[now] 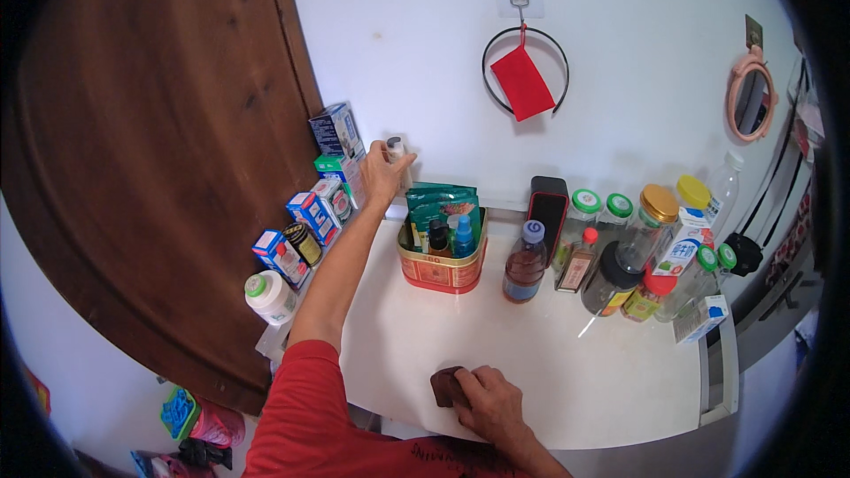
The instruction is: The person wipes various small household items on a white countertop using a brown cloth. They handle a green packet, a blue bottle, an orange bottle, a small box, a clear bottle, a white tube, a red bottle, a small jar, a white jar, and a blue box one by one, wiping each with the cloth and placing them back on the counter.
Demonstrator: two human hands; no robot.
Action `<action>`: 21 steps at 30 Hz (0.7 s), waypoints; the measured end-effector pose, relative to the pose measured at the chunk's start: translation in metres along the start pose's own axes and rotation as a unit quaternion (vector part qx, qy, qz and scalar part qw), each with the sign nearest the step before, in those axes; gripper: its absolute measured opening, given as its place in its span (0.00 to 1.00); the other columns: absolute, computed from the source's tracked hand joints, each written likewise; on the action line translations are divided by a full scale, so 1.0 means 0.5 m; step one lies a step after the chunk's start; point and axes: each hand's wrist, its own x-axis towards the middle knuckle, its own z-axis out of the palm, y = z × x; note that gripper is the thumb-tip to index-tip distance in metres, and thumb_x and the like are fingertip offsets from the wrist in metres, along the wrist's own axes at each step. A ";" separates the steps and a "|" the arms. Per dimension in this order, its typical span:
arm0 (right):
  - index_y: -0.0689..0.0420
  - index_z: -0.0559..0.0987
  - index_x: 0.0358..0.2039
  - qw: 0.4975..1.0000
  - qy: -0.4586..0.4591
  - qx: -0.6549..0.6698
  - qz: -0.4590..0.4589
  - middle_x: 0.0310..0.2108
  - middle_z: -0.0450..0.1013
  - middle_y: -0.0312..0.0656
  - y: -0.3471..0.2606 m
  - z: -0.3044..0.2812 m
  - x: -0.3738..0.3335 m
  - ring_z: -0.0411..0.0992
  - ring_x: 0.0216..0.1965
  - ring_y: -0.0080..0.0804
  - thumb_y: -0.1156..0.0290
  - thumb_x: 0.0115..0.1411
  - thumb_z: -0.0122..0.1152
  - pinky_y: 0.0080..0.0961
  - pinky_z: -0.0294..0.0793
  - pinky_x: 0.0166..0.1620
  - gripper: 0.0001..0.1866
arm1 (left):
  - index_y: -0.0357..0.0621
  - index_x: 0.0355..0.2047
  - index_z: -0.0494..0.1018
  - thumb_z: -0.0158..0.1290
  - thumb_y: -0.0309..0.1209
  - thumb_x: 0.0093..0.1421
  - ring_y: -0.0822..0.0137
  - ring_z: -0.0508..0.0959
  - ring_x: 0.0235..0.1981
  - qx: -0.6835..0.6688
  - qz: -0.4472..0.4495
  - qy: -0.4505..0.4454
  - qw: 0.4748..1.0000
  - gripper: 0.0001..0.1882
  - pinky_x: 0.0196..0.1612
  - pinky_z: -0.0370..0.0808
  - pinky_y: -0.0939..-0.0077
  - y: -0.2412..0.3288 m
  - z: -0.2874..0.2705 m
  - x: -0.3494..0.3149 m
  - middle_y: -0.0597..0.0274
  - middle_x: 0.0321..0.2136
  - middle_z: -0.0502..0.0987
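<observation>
In the head view, I see the left hand (384, 170) with its grip closed around a small white bottle (396, 150), by the far left corner of the surface (390, 354). The right hand (492, 402) pinches a brown pad (446, 387) at the near edge. I think the left forearm (338, 279) could knock the dark jar (303, 243) along the left edge, because it passes so close.

White table (549, 389); red-gold tin (443, 274) left; capped bottle (524, 271) near middle; lidded jars (639, 246) right.
</observation>
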 end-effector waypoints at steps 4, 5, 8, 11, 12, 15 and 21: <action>0.53 0.73 0.37 1.000 -0.004 -0.003 0.008 0.27 0.65 0.38 0.003 0.001 -0.001 0.70 0.29 0.36 0.70 0.39 0.68 0.31 0.73 0.27 0.21 | 0.34 0.34 0.72 0.67 0.45 0.42 0.52 0.78 0.31 0.034 -0.024 -0.043 0.998 0.28 0.35 0.73 0.60 0.019 0.008 -0.003 0.48 0.29 0.77; 0.53 0.74 0.37 1.000 -0.004 0.000 0.011 0.27 0.66 0.38 0.003 0.000 0.000 0.70 0.29 0.36 0.71 0.40 0.68 0.31 0.73 0.27 0.20 | 0.34 0.34 0.72 0.67 0.45 0.42 0.52 0.78 0.31 0.032 -0.022 -0.043 0.998 0.28 0.35 0.73 0.60 0.013 0.013 -0.002 0.48 0.29 0.77; 0.52 0.75 0.36 1.000 -0.004 0.008 0.017 0.27 0.67 0.38 0.001 -0.002 0.001 0.71 0.28 0.36 0.72 0.41 0.67 0.31 0.72 0.26 0.18 | 0.33 0.32 0.73 0.67 0.45 0.42 0.60 0.76 0.27 0.035 0.005 -0.022 0.999 0.27 0.32 0.73 0.65 -0.004 0.024 0.004 0.52 0.26 0.77; 0.52 0.75 0.36 1.000 -0.004 0.012 0.018 0.27 0.67 0.38 0.003 0.000 0.000 0.71 0.29 0.36 0.72 0.41 0.67 0.31 0.72 0.27 0.18 | 0.32 0.31 0.74 0.67 0.44 0.42 0.63 0.77 0.26 0.014 0.021 -0.008 1.000 0.27 0.31 0.74 0.69 -0.008 0.029 0.004 0.53 0.25 0.77; 0.52 0.75 0.37 1.000 -0.004 0.013 0.020 0.27 0.67 0.38 0.003 0.001 -0.001 0.71 0.29 0.36 0.72 0.41 0.67 0.31 0.72 0.27 0.19 | 0.32 0.32 0.74 0.67 0.44 0.42 0.63 0.78 0.27 0.002 0.024 -0.007 1.000 0.27 0.31 0.75 0.69 -0.007 0.030 0.002 0.53 0.25 0.78; 0.52 0.76 0.37 1.000 -0.003 0.015 0.021 0.27 0.67 0.38 0.002 0.002 -0.002 0.71 0.29 0.37 0.72 0.41 0.67 0.31 0.72 0.27 0.19 | 0.33 0.33 0.74 0.67 0.41 0.40 0.54 0.79 0.31 0.009 0.004 -0.036 0.999 0.26 0.37 0.75 0.63 -0.029 0.032 0.007 0.48 0.29 0.78; 0.53 0.73 0.36 1.000 -0.015 0.009 0.016 0.27 0.65 0.38 -0.002 -0.010 0.003 0.70 0.29 0.36 0.71 0.40 0.68 0.31 0.73 0.28 0.20 | 0.33 0.34 0.74 0.66 0.39 0.40 0.54 0.79 0.33 0.001 -0.028 -0.081 0.996 0.25 0.39 0.75 0.63 -0.047 0.036 -0.004 0.48 0.30 0.79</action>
